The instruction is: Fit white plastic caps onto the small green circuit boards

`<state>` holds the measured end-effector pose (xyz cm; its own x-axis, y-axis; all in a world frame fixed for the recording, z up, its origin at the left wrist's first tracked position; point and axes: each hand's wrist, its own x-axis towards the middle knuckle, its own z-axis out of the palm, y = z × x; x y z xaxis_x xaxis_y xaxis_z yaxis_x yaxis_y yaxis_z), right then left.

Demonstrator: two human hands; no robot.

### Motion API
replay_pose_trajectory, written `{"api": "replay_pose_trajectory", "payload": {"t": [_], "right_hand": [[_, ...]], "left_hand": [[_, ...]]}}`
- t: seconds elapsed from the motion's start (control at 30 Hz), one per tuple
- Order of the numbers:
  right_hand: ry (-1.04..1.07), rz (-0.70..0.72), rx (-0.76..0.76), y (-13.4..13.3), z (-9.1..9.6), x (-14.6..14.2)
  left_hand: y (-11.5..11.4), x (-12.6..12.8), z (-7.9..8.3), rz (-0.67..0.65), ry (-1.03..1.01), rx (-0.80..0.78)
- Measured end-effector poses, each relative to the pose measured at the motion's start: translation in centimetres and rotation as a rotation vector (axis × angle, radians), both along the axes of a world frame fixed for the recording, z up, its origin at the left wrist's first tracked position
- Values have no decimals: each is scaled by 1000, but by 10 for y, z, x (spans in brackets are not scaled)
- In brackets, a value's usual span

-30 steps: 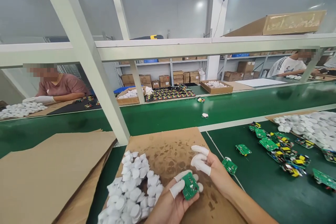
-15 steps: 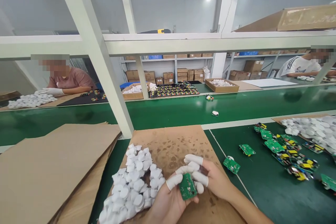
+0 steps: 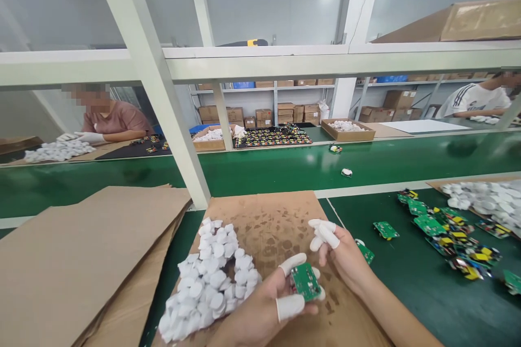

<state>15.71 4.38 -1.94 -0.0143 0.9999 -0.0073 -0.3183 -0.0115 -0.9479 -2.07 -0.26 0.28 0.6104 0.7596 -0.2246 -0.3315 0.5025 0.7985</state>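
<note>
Lower centre: the left hand (image 3: 260, 320) is cut off by the bottom edge, and its fingers cover part of a green circuit board (image 3: 306, 282), whose components are too small to tell. Right of centre: the right hand (image 3: 345, 260) partly hides a second green circuit board (image 3: 366, 252). Right edge: a heap of white discs (image 3: 484, 198) runs out of frame. Upper middle, on the far belt: a small object (image 3: 335, 148) is too small to identify.

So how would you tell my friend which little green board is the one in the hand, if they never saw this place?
Find the long green workbench and the stained brown cardboard sheet lying on it. Just above that sheet, the left hand, wearing white finger covers, grips a small green circuit board. It's the one held up in a hand, while the other boards lie on the bench.
</note>
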Motion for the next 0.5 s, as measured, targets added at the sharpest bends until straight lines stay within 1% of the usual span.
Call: {"api": "replay_pose_trajectory", "payload": {"t": [0.07, 0.13, 0.2, 0.27, 0.33, 0.4, 0.43, 0.5], "right_hand": [[105, 45, -47, -2, 0, -2], [165, 81, -61, -3, 0, -4], [158, 96, -52, -3, -2, -5], [113, 86, -49, -4, -1, -6], [76, 83, -50, -5, 1, -6], [56, 96, -43, -7, 4, -5], [48, 101, -37, -8, 7, -5], [15, 103, -25, -9, 10, -5]], "left_hand": [[2, 2, -3, 24, 73, 64], [5, 3, -9, 112, 151, 133], [8, 4, -14, 223, 267, 212], [9, 4, -15, 317, 423, 332], [7, 4, -13, 410, 565, 490], [5, 5, -10, 491, 639, 621], [4, 6, -9, 512, 650, 648], [5, 7, -10, 487, 611, 610]]}}
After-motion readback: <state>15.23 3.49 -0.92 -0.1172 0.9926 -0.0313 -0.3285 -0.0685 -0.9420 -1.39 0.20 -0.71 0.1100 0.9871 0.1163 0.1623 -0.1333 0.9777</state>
